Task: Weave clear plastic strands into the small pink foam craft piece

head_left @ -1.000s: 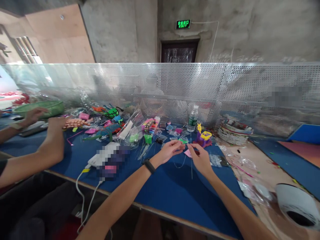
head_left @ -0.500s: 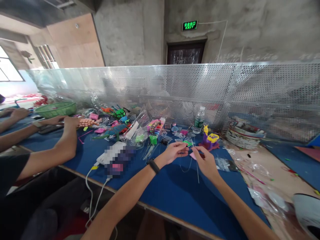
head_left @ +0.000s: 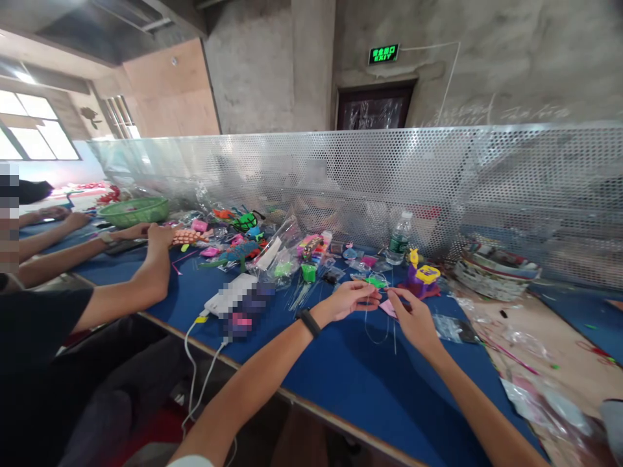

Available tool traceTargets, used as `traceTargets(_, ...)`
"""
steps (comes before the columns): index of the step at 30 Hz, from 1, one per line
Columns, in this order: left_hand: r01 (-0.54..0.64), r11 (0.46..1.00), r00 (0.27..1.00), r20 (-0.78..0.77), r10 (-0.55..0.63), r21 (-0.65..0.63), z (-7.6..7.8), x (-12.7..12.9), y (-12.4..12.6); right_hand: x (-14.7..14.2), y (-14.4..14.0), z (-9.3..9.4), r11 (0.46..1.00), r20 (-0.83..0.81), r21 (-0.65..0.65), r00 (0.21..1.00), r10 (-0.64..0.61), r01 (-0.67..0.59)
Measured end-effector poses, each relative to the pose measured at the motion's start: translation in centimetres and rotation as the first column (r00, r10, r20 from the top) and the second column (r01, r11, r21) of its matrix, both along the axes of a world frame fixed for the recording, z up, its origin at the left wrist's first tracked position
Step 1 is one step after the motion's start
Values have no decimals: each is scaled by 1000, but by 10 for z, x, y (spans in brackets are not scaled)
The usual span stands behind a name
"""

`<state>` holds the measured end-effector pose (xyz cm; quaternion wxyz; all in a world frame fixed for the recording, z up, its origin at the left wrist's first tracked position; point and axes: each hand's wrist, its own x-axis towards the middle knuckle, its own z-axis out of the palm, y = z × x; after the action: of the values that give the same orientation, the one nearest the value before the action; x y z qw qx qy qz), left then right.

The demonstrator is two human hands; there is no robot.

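In front of me, my left hand (head_left: 357,299) is closed, thumb and fingertips pinched together on something too small to make out. A bright green piece (head_left: 376,283) shows just beyond those fingertips; whether it is held or lies on the table I cannot tell. Close on the right, my right hand (head_left: 411,316) pinches a thin clear thread (head_left: 395,340), whose straight end hangs below the fingers. A loop of clear thread also hangs below the left fingertips. A pink flat piece (head_left: 388,308) lies under the right fingertips, partly covered.
Behind my hands stand a water bottle (head_left: 400,239) and a purple-and-yellow toy (head_left: 423,277). A white power bank (head_left: 231,293) with cables lies left. Further left are colourful toys, a green basket (head_left: 134,213) and a co-worker's arm (head_left: 131,285). A perforated metal screen (head_left: 341,168) borders the table (head_left: 335,370).
The view has turned slightly left. My right hand has dropped a little, and the straight thread that stood up between the hands no longer shows above the fingers.
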<state>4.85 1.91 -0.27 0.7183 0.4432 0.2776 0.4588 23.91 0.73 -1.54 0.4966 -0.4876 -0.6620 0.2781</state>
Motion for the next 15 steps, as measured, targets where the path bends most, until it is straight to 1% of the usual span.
traceTargets(3, -4, 999, 1000, 31, 3, 41, 12, -1, -2, 0, 6, -4, 995, -35, -69, 997, 67, -70)
traceTargets(5, -13, 998, 999, 43, 10, 62, 22, -1, -1, 0, 8, -7, 990, -63, -64, 990, 122, -126)
traceTargets(7, 12, 996, 1000, 7, -13, 89, 30, 0, 0, 1, 10, -9, 983, -78, -53, 982, 174, -178)
traceTargets(9, 66, 989, 996, -60, -59, 129, 34, 2, 2, 1, 9, -10, 975, -87, -59, 974, 209, -214)
traceTargets(12, 101, 982, 989, -123, -82, 161, 30, 4, 5, 1, 8, -12, 974, -111, -62, 972, 208, -216)
traceTargets(15, 54, 992, 990, -133, -38, 113, 16, 3, 6, 0, 7, -13, 979, -94, -80, 980, 177, -185)
